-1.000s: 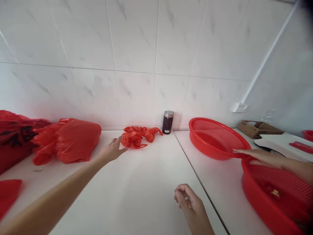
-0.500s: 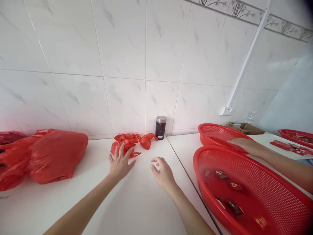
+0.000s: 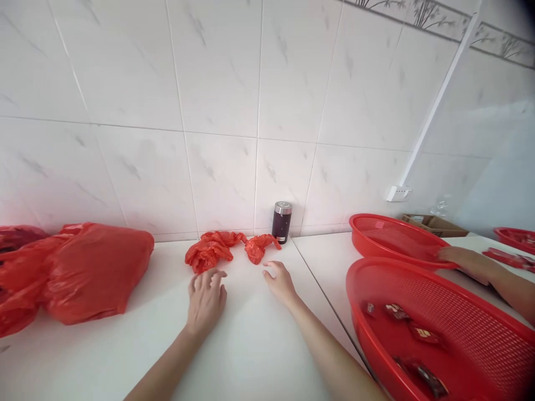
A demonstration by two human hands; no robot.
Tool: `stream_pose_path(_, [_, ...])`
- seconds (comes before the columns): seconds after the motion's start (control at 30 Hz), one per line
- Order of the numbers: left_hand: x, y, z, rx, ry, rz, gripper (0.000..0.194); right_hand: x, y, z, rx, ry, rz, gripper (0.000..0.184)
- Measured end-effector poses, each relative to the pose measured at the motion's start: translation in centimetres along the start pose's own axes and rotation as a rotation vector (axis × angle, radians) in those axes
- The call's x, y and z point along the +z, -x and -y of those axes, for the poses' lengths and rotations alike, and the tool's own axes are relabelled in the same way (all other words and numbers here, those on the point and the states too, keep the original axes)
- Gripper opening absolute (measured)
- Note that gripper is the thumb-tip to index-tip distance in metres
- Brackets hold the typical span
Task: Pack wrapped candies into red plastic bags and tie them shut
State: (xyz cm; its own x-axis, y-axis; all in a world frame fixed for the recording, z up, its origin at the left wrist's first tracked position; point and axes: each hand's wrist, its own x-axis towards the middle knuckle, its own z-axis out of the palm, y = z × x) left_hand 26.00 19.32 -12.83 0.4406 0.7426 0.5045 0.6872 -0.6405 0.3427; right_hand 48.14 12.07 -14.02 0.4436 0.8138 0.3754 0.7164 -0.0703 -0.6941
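Note:
My left hand [image 3: 206, 301] hovers over or rests on the white table [image 3: 251, 351], palm down with its fingers loosely bent and nothing in them. Just beyond its fingertips lies a crumpled red plastic bag [image 3: 209, 252]. My right hand [image 3: 281, 281] is to the right, thumb and fingers apart, holding nothing. A smaller crumpled red bag [image 3: 258, 248] lies a little beyond it. Behind that, against the tiled wall, stands a dark tumbler [image 3: 282, 224] with a silver lid.
Full red plastic bags [image 3: 96, 273] sit at the left. A large red basket [image 3: 376, 273] with several small wrapped packets stands at right, with another red basket [image 3: 388, 236] behind it. Another person's hand [image 3: 468, 262] reaches to that basket's rim. A cardboard box [image 3: 438, 225] is farther back.
My left hand has drawn back from the crumpled red bag toward me. My right hand has shifted slightly. The view has turned a little left, and the other person's hand has moved right along the basket.

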Motion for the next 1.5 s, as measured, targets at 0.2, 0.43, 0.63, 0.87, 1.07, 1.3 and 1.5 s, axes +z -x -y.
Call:
stream_pose_path(0.2, [-0.5,2.2,-3.1,0.117,0.347,0.114,0.026,0.9,-2.5,3.2,-0.025,-0.093,0.004,0.038])
stream_pose_path(0.43, [-2.3,4.6,-3.9,-0.308,0.931,0.197,0.036,-1.6,0.5,5.6,-0.063,-0.361,0.078,0.025])
stream_pose_path(0.63, [-4.1,5.1,-5.8,-0.549,1.537,0.551,0.049,-6.1,8.0,7.8,-0.012,-0.704,0.399,0.016])
stream_pose_path(0.87, [-4.6,4.1,-3.5,-0.728,1.654,0.106,0.009,-7.0,8.9,4.8,0.153,-0.803,0.019,0.013])
stream_pose_path(1.07, [-6.7,3.5,-2.6,-0.706,1.681,-0.02,0.011,-7.4,8.4,3.4,0.197,-0.73,-0.144,0.013])
stream_pose_path(1.3, [-8.0,4.2,-5.4,-0.603,1.571,0.142,0.021,-9.0,9.5,5.2,0.1,-0.521,-0.382,0.013])
stream_pose_path(1.5, [-8.9,5.9,-9.2,-0.408,1.368,0.292,0.023,-7.5,12.4,10.5,-0.026,-0.548,0.1,0.039])
